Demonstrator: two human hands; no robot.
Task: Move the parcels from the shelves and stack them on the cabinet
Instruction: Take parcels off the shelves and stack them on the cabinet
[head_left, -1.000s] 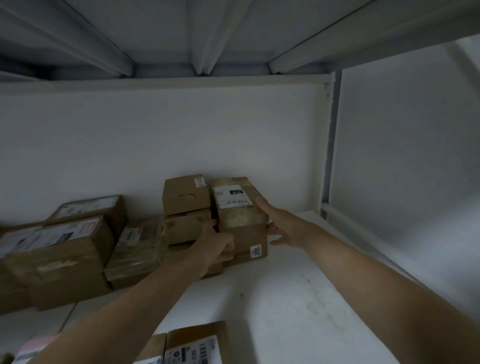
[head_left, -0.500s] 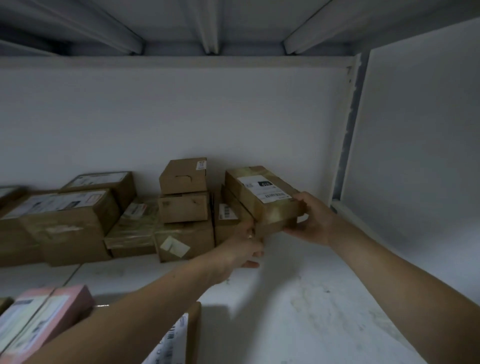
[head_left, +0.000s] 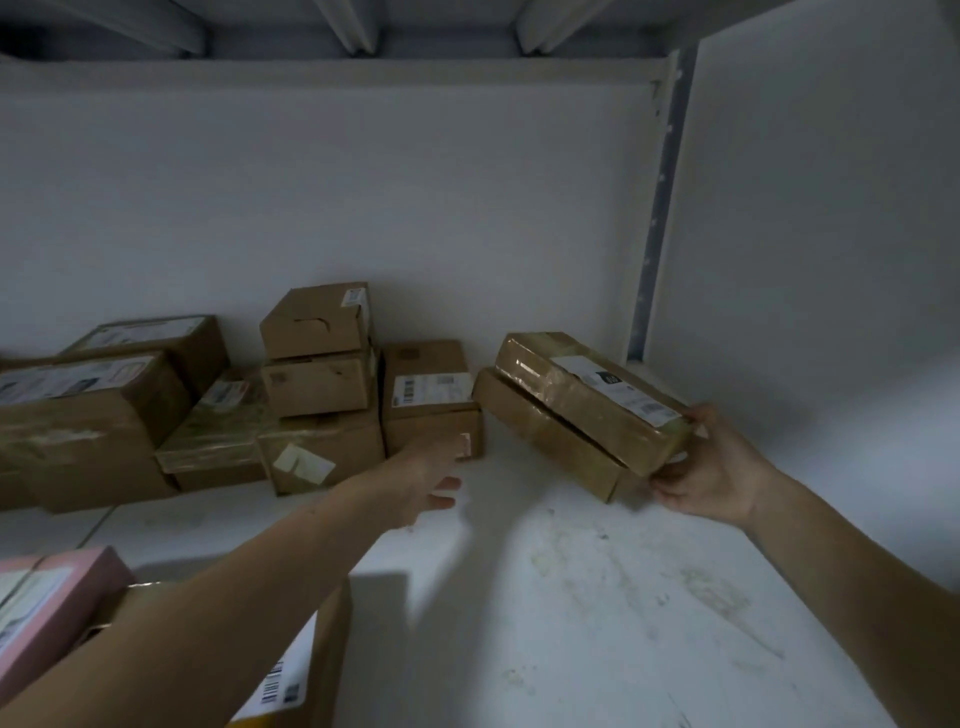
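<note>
Right hand (head_left: 714, 467) grips the near end of two stacked long brown cardboard parcels (head_left: 576, 410) over the white metal shelf (head_left: 571, 597), while the left hand (head_left: 434, 475) reaches to a squat brown cardboard box with a white barcode label (head_left: 428, 387).
The right thumb lies on the upper, tape-wrapped parcel's end and the fingers curl beneath the lower one; the pair tilts, far end lower, just beside the squat box. The left fingers are stretched out and close together, tips at that box's front; whether they touch is unclear. More brown cardboard boxes (head_left: 317, 364) are stacked further left, and a pink box (head_left: 52, 608) sits at the near-left edge.
</note>
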